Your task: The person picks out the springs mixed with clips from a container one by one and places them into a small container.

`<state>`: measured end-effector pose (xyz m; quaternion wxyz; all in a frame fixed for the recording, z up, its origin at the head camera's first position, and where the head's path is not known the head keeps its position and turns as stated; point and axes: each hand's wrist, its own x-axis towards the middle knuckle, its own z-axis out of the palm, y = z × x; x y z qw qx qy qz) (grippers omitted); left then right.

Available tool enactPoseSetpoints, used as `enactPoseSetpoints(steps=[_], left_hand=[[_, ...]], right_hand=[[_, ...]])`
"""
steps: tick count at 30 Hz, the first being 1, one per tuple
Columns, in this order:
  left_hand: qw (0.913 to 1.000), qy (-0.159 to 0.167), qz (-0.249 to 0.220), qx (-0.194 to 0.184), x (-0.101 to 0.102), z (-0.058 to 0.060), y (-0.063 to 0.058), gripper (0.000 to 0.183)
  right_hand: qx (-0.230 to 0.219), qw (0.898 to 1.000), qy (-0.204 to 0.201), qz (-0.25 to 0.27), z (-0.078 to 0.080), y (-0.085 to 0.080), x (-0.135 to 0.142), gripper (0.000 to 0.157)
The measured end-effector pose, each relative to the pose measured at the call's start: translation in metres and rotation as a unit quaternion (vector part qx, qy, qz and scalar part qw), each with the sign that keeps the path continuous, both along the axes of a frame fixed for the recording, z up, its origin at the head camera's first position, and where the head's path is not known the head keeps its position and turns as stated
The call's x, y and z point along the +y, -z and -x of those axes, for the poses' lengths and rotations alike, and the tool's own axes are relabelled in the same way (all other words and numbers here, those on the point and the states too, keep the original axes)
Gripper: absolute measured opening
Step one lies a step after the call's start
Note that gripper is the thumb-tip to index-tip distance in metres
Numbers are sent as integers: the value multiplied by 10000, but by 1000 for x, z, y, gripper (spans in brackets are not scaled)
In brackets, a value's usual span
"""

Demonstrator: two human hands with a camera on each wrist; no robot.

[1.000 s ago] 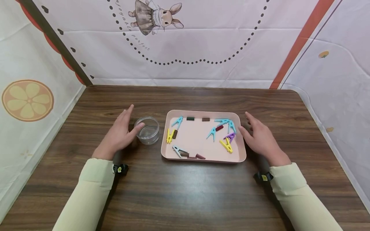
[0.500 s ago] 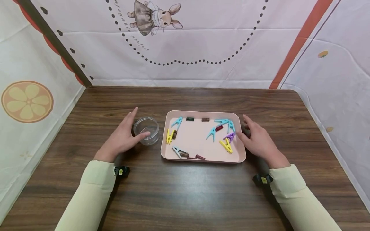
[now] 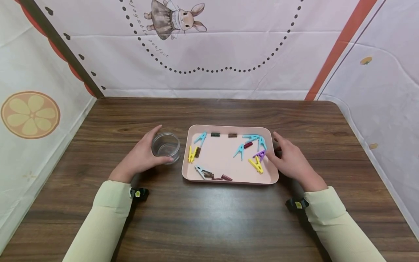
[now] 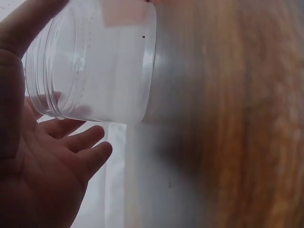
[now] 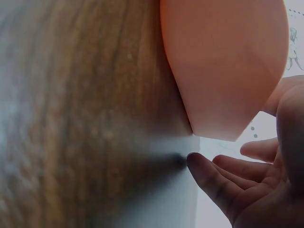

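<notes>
Left hand (image 3: 140,156): fingers parted around the clear round jar (image 3: 166,145), thumb at its near side; whether they touch it, I cannot tell.
Jar: upright on the brown wood-grain worktop (image 3: 209,222).
Right hand (image 3: 292,159): fingers spread, holding nothing, thumb at the right rim of the pink rectangular tray (image 3: 222,156).
Tray contents: blue, yellow and purple plastic clips (image 3: 240,151); dark metallic coil springs (image 3: 232,135).
</notes>
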<state>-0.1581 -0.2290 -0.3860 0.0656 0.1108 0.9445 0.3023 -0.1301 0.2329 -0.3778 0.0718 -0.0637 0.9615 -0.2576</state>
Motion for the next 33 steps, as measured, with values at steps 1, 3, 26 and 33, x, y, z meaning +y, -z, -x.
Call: enactPoseSetpoints(steps=[1,3,26,33], left_hand=[[10000,16,-42,-12,0,1,1,123],[9999,25,-115,-80,-1,2,2,122],[9943,9,-850,-648,-5,2,14,107],[9926,146,-1051,-588,-1,8,11,107]], right_hand=[[-21,10000,-4,16,0,0,0,79],[-63,10000,-17,36,0,0,-1,80],[-371,9987,41,350,5,5,-3,72],[-473,9979,135,409,13,-2,1,72]])
